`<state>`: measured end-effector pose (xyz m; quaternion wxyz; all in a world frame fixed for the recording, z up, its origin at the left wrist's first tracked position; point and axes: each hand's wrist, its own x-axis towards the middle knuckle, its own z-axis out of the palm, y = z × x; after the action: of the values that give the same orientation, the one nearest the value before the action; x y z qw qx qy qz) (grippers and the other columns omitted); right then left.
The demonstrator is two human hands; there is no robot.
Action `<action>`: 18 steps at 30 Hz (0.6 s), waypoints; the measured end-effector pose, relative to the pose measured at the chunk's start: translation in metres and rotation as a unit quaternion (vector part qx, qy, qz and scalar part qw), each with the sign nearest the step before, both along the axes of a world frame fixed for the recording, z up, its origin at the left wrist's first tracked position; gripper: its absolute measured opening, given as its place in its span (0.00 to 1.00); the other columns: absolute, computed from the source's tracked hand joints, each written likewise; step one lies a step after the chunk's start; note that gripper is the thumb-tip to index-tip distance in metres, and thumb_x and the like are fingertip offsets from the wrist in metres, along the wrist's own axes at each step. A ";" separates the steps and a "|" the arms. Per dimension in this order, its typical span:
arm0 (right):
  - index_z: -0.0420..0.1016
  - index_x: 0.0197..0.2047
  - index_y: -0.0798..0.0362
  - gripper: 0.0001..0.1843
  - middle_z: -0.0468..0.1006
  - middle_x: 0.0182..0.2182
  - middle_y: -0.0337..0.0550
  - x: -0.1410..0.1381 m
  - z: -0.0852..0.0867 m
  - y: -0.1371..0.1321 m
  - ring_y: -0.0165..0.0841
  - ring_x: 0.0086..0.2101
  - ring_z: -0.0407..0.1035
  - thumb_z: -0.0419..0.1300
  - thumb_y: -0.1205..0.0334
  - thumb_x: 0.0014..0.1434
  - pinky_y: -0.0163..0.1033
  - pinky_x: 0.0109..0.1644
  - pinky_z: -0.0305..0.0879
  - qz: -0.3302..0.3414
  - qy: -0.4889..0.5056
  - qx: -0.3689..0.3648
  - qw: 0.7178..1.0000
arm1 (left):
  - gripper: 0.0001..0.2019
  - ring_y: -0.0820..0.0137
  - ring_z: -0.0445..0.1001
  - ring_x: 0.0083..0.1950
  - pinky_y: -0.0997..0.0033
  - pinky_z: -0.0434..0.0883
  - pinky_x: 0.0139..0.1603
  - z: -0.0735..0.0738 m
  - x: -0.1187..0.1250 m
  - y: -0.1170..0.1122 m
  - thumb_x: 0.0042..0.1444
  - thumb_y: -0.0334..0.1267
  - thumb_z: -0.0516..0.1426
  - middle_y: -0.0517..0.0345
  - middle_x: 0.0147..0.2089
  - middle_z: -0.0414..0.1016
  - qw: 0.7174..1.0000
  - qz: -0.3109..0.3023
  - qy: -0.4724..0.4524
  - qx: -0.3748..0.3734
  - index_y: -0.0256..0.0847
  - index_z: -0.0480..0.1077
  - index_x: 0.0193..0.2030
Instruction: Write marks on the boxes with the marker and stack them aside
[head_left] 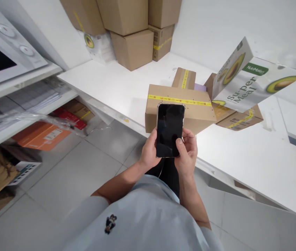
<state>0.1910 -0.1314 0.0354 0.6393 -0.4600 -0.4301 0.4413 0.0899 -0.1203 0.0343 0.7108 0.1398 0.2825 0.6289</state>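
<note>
A smartphone (170, 129) in a clear case is held upright between my two hands, its screen dark. My left hand (150, 150) grips its left edge. My right hand (187, 153) wraps the lower right side, with the thumb resting on the bottom right of the screen and the other fingers curled behind. Just beyond the phone lies a long cardboard box (200, 116) with yellow printed tape, at the front edge of the white table (103, 82). The phone hides part of that box's front.
Smaller taped boxes (186, 78) and an open white carton (255, 83) printed with avocados stand behind and right of the long box. Stacked cardboard boxes (132, 48) rise at the back. On the left, shelves hold a microwave (20, 52) and an orange box (42, 134).
</note>
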 end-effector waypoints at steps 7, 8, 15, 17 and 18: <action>0.73 0.51 0.44 0.17 0.75 0.41 0.38 -0.002 0.003 0.002 0.31 0.42 0.70 0.66 0.53 0.59 0.39 0.49 0.69 -0.010 0.001 0.009 1.000 | 0.17 0.53 0.68 0.70 0.51 0.68 0.70 0.000 0.000 0.000 0.60 0.54 0.60 0.54 0.51 0.83 1.000 -0.009 -0.011 -0.006 0.42 0.77 0.43; 0.73 0.51 0.44 0.17 0.75 0.41 0.38 -0.002 0.003 0.002 0.31 0.42 0.70 0.66 0.54 0.59 0.39 0.49 0.69 -0.008 0.001 0.011 1.000 | 0.17 0.53 0.68 0.70 0.51 0.68 0.70 0.000 0.000 0.000 0.60 0.54 0.60 0.54 0.51 0.83 1.000 -0.008 -0.013 -0.006 0.42 0.77 0.43; 0.71 0.52 0.44 0.19 0.78 0.44 0.40 -0.005 0.001 0.001 0.34 0.46 0.73 0.66 0.54 0.59 0.43 0.51 0.71 0.012 0.012 0.018 1.000 | 0.16 0.55 0.75 0.65 0.54 0.71 0.66 0.002 -0.002 0.002 0.61 0.52 0.58 0.55 0.48 0.84 0.999 -0.014 -0.015 -0.045 0.42 0.77 0.44; 0.71 0.52 0.44 0.19 0.78 0.45 0.40 -0.005 0.000 0.001 0.34 0.46 0.74 0.66 0.54 0.59 0.43 0.51 0.72 0.012 0.012 0.020 1.000 | 0.17 0.56 0.76 0.64 0.55 0.72 0.65 0.003 -0.002 0.003 0.62 0.51 0.57 0.55 0.48 0.84 0.998 -0.014 -0.017 -0.052 0.41 0.77 0.48; 0.71 0.53 0.43 0.19 0.78 0.45 0.40 -0.005 0.000 0.001 0.34 0.46 0.74 0.66 0.55 0.59 0.43 0.51 0.72 0.014 0.014 0.022 1.000 | 0.17 0.56 0.76 0.63 0.56 0.72 0.65 0.004 -0.002 0.003 0.63 0.50 0.56 0.55 0.49 0.84 0.998 -0.014 -0.020 -0.054 0.41 0.76 0.49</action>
<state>0.1859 -0.1308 0.0356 0.6489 -0.4339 -0.4372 0.4467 0.0876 -0.1175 0.0380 0.7314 0.0926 0.3002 0.6052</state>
